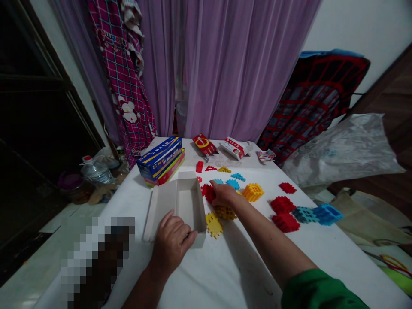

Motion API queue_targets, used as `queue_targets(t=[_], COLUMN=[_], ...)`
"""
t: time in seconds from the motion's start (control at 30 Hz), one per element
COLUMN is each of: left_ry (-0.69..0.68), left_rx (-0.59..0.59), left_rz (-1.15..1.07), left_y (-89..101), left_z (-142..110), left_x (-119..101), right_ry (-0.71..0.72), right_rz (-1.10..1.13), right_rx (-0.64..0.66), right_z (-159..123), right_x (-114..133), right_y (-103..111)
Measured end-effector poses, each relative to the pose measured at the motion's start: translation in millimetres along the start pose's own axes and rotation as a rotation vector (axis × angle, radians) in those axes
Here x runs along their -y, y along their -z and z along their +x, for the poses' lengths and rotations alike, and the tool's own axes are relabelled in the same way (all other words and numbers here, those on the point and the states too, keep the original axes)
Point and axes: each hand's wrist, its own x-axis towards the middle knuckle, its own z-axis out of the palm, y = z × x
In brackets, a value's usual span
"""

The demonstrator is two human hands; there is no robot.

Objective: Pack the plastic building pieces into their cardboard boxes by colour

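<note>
An opened white cardboard box point(190, 195) lies on the table with its lid folded out to the left. My left hand point(174, 238) is closed over the near edge of this box, fingers curled inside and thumb at the near corner. Just right of the box, my right hand point(223, 194) has its fingers closed on red plastic building blocks point(208, 193); its palm hides part of them. Under and beside that hand are a yellow block stack point(226, 212) and a yellow toothed block point(214, 225) leaning near the box's wall.
Yellow blocks point(253, 192), blue blocks point(232, 184), red stacks point(283, 205) and a blue stack point(327, 213) lie to the right. Stacked blue boxes point(161, 156) stand at back left. Two flattened packages, including a red packet point(205, 145), lie at the back. A plastic bag point(344, 150) hangs at right.
</note>
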Motion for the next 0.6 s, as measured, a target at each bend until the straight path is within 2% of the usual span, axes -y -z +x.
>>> queue_targets(t=[0.27, 0.47, 0.6], left_ry=[0.005, 0.0, -0.013], left_rx=[0.011, 0.015, -0.007], left_rz=[0.003, 0.008, 0.025], left_y=[-0.4, -0.2, -1.1], left_z=[-1, -1, 0], left_x=[0, 0, 1], right_ry=[-0.022, -0.007, -0.012], right_rz=[0.019, 0.029, 0.083], right_rx=[-0.011, -0.043, -0.076], right_z=[-5, -6, -12], right_x=[-12, -4, -10], right_y=[6, 0, 9])
